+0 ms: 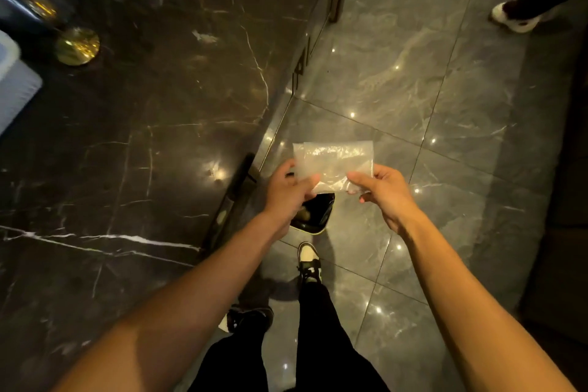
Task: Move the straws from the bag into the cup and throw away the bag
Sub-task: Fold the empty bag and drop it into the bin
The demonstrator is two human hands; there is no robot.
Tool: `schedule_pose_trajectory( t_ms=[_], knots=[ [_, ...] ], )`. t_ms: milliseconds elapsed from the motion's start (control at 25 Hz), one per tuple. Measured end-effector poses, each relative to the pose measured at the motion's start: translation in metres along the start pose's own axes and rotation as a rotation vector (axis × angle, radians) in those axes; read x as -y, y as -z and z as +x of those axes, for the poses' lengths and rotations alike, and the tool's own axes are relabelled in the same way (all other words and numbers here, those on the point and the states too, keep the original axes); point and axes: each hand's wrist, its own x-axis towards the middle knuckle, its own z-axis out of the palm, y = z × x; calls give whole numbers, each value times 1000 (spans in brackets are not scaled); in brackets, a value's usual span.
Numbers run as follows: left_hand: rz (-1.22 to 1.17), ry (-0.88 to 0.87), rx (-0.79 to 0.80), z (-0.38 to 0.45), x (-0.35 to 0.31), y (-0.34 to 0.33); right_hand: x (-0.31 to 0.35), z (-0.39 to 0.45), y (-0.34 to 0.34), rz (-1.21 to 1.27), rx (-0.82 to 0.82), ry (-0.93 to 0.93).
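Now, in the head view, both hands hold the bag (334, 165) out over the floor (429, 89), just past the edge of the dark counter (143, 137): the left hand (288, 192) pinches its left side and the right hand (381, 191) pinches its lower right corner, fingers curled on the film. The bag looks empty and folded over, so the straws part seems done and disposal is what remains. Directly beneath the hands sits what appears to be a bin (313, 213), a glossy black opening with a pale rim. A good drop would mean crumpling the film tighter first, since such light plastic drifts, then letting go low over the opening. The bag is thin, clear and crinkled, catching highlights. Counter and floor are polished marble with pale veins, mirroring ceiling lights. No cup or straws are visible.
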Motion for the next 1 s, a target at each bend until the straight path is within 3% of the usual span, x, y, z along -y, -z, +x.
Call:
schedule_pose_trajectory(
  t_ms=[280,600,840,1000],
  knots=[
    [47,141,-204,67,92,-19,-98,78,-11,-21,-84,-191],
    [197,352,-237,177,232,-8,-238,189,-21,-62,-81,-364],
    [286,389,-325,237,309,3,-318,247,-30,-107,-111,-421],
    [316,389,-355,256,327,10,-338,261,-39,-147,-96,-446]
  ],
)
